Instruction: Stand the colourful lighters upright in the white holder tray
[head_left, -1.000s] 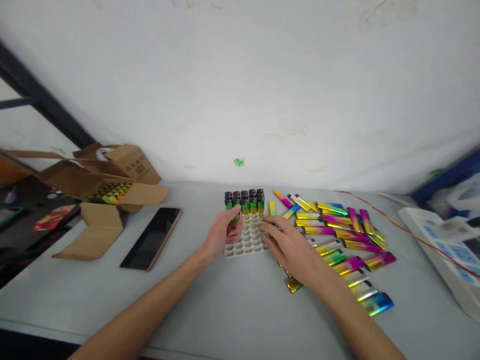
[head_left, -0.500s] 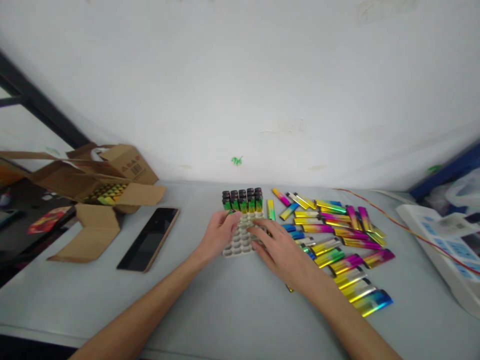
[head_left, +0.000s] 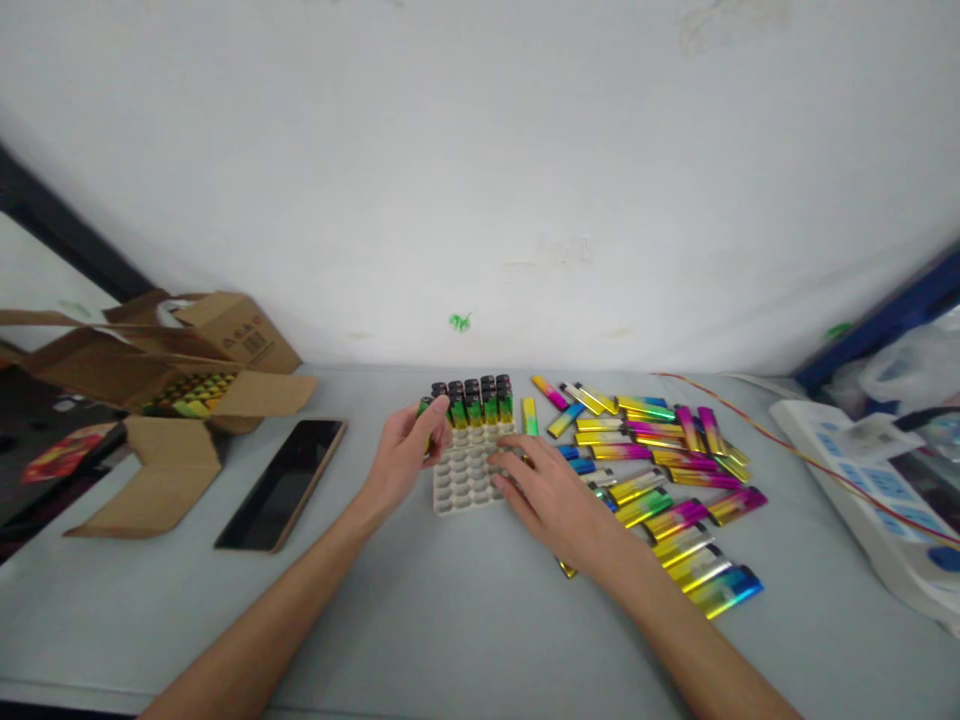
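My left hand (head_left: 409, 445) is closed around a green lighter (head_left: 425, 406) with a black top, over the tray's left side. Under and between my hands lies a pale tray (head_left: 463, 480) with rows of oval holes. Green-yellow lighters (head_left: 472, 402) with black tops stand upright in its far rows. My right hand (head_left: 551, 490) rests at the tray's right edge, fingers bent and apart, touching or just above it; its palm side is hidden. The gold end of a lighter (head_left: 568, 568) shows beneath this hand.
Many shiny coloured lighters (head_left: 664, 465) lie scattered to the right. Beyond them is a white power strip (head_left: 847, 490) with a red-yellow wire. At left are a dark phone (head_left: 283, 485) and an open cardboard box (head_left: 259, 393) holding yellow items. A white wall closes off the back.
My left hand has moved left and slightly up from the tray's middle, and the lighter in it now shows. My right hand stays at the tray's right edge. The view has shifted slightly.
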